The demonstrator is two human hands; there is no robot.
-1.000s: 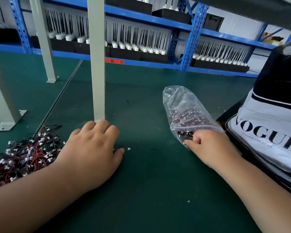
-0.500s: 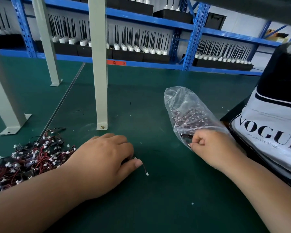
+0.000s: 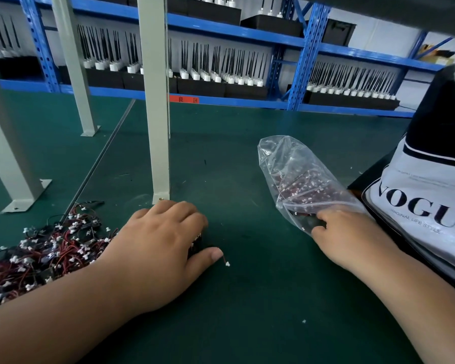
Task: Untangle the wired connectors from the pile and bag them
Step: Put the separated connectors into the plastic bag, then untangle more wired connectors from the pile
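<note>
Small bunch of wired connectors (image 3: 198,241) sits under the left hand (image 3: 158,248) on the green tabletop (image 3: 247,298) — left grip curled over it, one white plug end poking out by the thumb. The tangled pile (image 3: 37,254) lies just left of that hand. Right hand (image 3: 350,237) pinches the mouth of the clear bag (image 3: 297,177), part full. Step looks like carry-to-bag — next move needs the bunch lifted clear and fed into the held mouth without snagging.

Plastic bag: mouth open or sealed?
Open. The right hand holds the mouth of the plastic bag apart; its zip strip gapes, wired connectors inside.
</note>
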